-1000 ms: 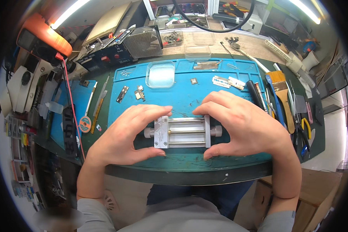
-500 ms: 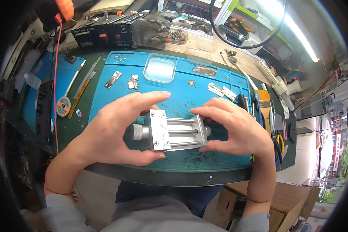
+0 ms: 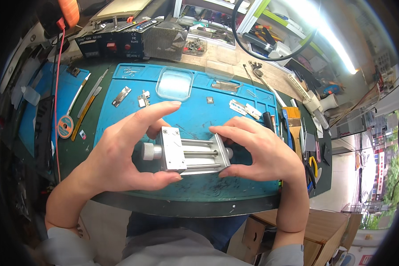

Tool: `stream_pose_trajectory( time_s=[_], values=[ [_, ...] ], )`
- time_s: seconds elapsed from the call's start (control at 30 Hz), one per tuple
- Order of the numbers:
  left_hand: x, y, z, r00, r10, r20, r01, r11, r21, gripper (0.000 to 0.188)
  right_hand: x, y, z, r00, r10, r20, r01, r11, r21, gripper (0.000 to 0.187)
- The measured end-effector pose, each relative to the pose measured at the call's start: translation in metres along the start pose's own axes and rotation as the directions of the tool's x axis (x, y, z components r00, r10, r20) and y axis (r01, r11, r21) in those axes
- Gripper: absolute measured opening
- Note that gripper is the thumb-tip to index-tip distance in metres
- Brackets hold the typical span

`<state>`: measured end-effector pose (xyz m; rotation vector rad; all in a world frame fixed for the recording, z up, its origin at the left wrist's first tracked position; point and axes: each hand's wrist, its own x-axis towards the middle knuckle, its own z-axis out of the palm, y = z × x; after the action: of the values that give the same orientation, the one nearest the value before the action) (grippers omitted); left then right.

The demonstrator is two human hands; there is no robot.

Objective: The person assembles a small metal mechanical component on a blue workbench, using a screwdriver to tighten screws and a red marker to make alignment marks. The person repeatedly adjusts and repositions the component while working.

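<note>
Gripping metal clamp (image 3: 195,154) at both ends: w/ L hand (image 3: 119,148), cupping block end (image 3: 173,149) w/ thumb on near side, curled finger on far side, index raised off it; w/ R hand (image 3: 259,153), pinching end plate (image 3: 221,150) w/ fingertips at far corner, thumb at near corner. Holding clamp's long axis L–R btwn palms, approx. parallel to bench's near edge, w/ neither hand nearer than other. Pointing clamp's L knob (image 3: 150,151) into hollow of L hand, apparently untouched; hiding R knob (image 3: 228,153) partly behind end plate, inside R grip. Blocking straight way to both knobs w/ own palms. Can't tell if fully lifted or partly resting on blue mat (image 3: 195,111) under clamp. Straight beyond clamp: sm. dark chip (image 3: 209,100). Farther beyond, bit L of clamp: clear tray (image 3: 174,83). Beyond-L of clamp: two sm. metal parts (image 3: 143,99). Beyond-R of clamp: razor blades (image 3: 238,107), then black-handled tool (image 3: 267,120) near R knuckles. Well R of clamp: brush (image 3: 292,124) & yellow-handled pliers (image 3: 314,166). Well L of clamp: orange reel (image 3: 65,127), yellow cutter (image 3: 86,113), red cable (image 3: 57,97). Far beyond clamp, to L: dark boxy unit (image 3: 115,45).
</note>
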<state>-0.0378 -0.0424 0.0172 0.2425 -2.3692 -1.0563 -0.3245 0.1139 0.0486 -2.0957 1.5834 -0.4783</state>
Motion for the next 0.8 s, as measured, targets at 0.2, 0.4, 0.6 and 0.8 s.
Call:
stream_pose_trajectory(
  time_s=[0.2, 0.4, 0.6, 0.8],
  values=[
    [0.0014, -0.0018, -0.0005, 0.998, -0.053, 0.020, 0.054, 0.998, -0.033, 0.100, -0.0011, 0.0023, 0.0006, 1.000, -0.026, -0.016, 0.026, 1.000, -0.004, 0.084],
    [0.0017, -0.0027, 0.0004, 0.998, -0.056, -0.001, 0.056, 0.997, -0.052, 0.095, -0.0015, 0.0026, 0.0012, 0.999, -0.028, -0.020, 0.028, 1.000, -0.008, 0.084],
    [0.0015, -0.0021, -0.0010, 0.997, -0.082, 0.011, 0.083, 0.995, -0.061, 0.095, -0.0016, 0.0025, 0.0021, 0.999, -0.032, -0.030, 0.032, 0.999, -0.005, 0.083],
    [0.0012, -0.0016, -0.0024, 0.991, -0.129, 0.023, 0.131, 0.987, -0.094, 0.093, -0.0007, 0.0039, 0.0016, 0.999, -0.037, -0.027, 0.037, 0.999, 0.000, 0.081]
  ],
)
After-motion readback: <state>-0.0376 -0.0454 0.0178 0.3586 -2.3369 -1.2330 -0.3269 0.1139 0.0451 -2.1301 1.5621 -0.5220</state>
